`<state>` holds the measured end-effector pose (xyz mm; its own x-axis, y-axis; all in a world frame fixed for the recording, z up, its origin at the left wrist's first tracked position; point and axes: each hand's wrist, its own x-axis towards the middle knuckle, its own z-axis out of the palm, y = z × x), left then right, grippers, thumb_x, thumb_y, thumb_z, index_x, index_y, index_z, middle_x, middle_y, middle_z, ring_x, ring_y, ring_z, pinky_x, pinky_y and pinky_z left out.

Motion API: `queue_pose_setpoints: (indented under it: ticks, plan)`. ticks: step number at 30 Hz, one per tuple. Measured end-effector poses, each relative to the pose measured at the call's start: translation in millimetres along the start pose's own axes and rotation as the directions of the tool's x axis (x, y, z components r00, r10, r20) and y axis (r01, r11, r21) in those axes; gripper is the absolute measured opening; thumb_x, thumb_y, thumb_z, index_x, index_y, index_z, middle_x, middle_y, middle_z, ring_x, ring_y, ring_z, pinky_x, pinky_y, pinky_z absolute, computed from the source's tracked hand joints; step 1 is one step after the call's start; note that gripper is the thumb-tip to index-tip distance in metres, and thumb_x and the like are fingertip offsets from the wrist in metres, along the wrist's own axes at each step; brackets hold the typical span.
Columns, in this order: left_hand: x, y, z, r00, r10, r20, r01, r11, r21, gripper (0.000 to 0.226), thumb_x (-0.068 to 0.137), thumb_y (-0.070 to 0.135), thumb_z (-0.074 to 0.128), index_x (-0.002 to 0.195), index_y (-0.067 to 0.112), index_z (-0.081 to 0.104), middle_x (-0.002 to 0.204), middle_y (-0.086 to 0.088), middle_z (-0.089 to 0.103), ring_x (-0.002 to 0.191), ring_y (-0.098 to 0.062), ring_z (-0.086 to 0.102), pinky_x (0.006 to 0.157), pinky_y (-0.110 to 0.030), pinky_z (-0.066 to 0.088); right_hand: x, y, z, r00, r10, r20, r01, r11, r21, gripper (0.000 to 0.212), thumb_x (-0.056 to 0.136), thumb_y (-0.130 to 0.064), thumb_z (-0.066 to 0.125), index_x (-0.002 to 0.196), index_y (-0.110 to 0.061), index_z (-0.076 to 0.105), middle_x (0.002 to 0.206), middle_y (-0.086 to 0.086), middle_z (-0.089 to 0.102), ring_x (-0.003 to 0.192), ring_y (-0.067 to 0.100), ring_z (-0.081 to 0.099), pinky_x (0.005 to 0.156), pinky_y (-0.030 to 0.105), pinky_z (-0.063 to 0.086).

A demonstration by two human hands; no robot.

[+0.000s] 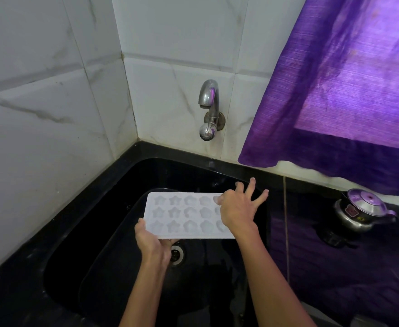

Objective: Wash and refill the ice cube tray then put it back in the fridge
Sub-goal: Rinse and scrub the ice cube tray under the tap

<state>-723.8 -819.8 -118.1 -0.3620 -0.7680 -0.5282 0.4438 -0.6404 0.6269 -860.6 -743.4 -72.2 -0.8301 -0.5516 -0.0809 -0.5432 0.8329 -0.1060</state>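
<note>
Ice cube tray, white, star and flower moulds facing up, held level over the black sink, above the drain. My left hand pinches its near-left corner, thumb on top. My right hand lies on its right end, fingers spread. Tap on the wall behind the sink, no water visible. Pressure cooker on the tabletop right of the sink.

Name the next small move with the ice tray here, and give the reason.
Probably reach the right hand up to the tap and open it: no water is running, and the ice tray, held at its near corner by the left hand, already sits over the sink.
</note>
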Motion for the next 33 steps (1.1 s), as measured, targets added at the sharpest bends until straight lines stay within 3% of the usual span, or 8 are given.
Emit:
queue_pose_setpoints:
  ticks: [3, 6, 11, 16, 21, 23, 29, 33]
  plan:
    - [0, -2, 1, 1.000, 0.001, -0.008, -0.001, 1.000, -0.007, 0.046, 0.102, 0.041, 0.021, 0.097, 0.018, 0.060, 0.100, -0.011, 0.067, 0.093, -0.033, 0.063, 0.080, -0.057, 0.050, 1, -3, 3, 1.000, -0.021, -0.009, 0.021, 0.999, -0.039, 0.021, 0.087, -0.014, 0.062, 0.103, -0.027, 0.068, 0.157, 0.011, 0.019, 0.146, 0.040, -0.010, 0.108, 0.068, -0.008]
    - [0, -2, 0, 1.000, 0.005, -0.018, -0.005, 1.000, -0.013, 0.047, 0.102, 0.041, 0.021, 0.097, 0.017, 0.060, 0.099, -0.012, 0.067, 0.092, -0.033, 0.063, 0.077, -0.055, 0.051, 1, -4, 7, 0.999, -0.049, -0.001, 0.049, 0.998, -0.027, 0.023, 0.087, -0.011, 0.059, 0.101, -0.027, 0.069, 0.153, 0.010, 0.026, 0.146, 0.040, -0.009, 0.108, 0.068, -0.008]
    - [3, -3, -2, 1.000, -0.015, -0.026, 0.014, 1.000, -0.005, 0.047, 0.101, 0.042, 0.022, 0.099, 0.015, 0.061, 0.104, -0.014, 0.067, 0.095, -0.035, 0.063, 0.084, -0.059, 0.050, 4, -4, 4, 1.000, 0.014, 0.011, -0.014, 1.000, 0.009, 0.013, 0.094, -0.026, 0.054, 0.099, -0.022, 0.066, 0.150, 0.010, 0.031, 0.146, 0.038, -0.007, 0.109, 0.067, -0.008]
    - [2, -4, -1, 0.999, -0.013, -0.034, 0.012, 1.000, -0.027, 0.045, 0.101, 0.042, 0.023, 0.097, 0.016, 0.060, 0.101, -0.013, 0.066, 0.095, -0.034, 0.063, 0.082, -0.058, 0.050, 4, -9, 8, 0.999, -0.040, -0.004, 0.039, 0.998, -0.041, 0.021, 0.083, -0.008, 0.064, 0.099, -0.022, 0.067, 0.148, 0.010, 0.032, 0.146, 0.040, -0.005, 0.109, 0.068, -0.006]
    - [5, -3, -3, 0.999, -0.011, -0.037, 0.010, 1.000, -0.011, 0.049, 0.101, 0.042, 0.021, 0.101, 0.014, 0.061, 0.104, -0.015, 0.067, 0.096, -0.035, 0.063, 0.081, -0.058, 0.051, 6, -9, 8, 1.000, 0.010, 0.001, -0.010, 1.000, 0.015, 0.010, 0.094, -0.026, 0.057, 0.096, -0.021, 0.066, 0.148, 0.010, 0.034, 0.146, 0.038, -0.003, 0.110, 0.067, -0.006]
    - [4, -4, -2, 1.000, -0.009, -0.029, 0.008, 1.000, -0.009, 0.049, 0.101, 0.041, 0.021, 0.100, 0.014, 0.061, 0.103, -0.014, 0.067, 0.095, -0.035, 0.063, 0.082, -0.058, 0.050, 4, -12, 7, 1.000, 0.010, -0.009, -0.010, 1.000, 0.019, 0.006, 0.091, -0.019, 0.060, 0.095, -0.020, 0.065, 0.149, 0.010, 0.034, 0.147, 0.038, -0.003, 0.110, 0.066, -0.006]
    - [4, -2, -2, 1.000, 0.004, -0.024, -0.004, 1.000, 0.001, 0.050, 0.101, 0.042, 0.021, 0.104, 0.013, 0.061, 0.099, -0.013, 0.067, 0.090, -0.033, 0.064, 0.078, -0.054, 0.052, 1, -9, 12, 0.999, -0.039, -0.014, 0.039, 0.999, 0.008, 0.024, 0.085, -0.003, 0.059, 0.100, -0.020, 0.067, 0.141, 0.006, 0.041, 0.146, 0.036, 0.002, 0.112, 0.066, -0.003]
    - [5, -2, -2, 1.000, -0.014, -0.013, 0.014, 1.000, -0.012, 0.047, 0.101, 0.042, 0.022, 0.100, 0.015, 0.060, 0.102, -0.014, 0.066, 0.095, -0.035, 0.062, 0.081, -0.057, 0.050, 2, -9, 6, 1.000, -0.014, -0.021, 0.016, 0.996, 0.093, 0.024, 0.084, -0.002, 0.060, 0.097, -0.021, 0.066, 0.147, 0.007, 0.034, 0.147, 0.033, 0.002, 0.111, 0.065, -0.003]
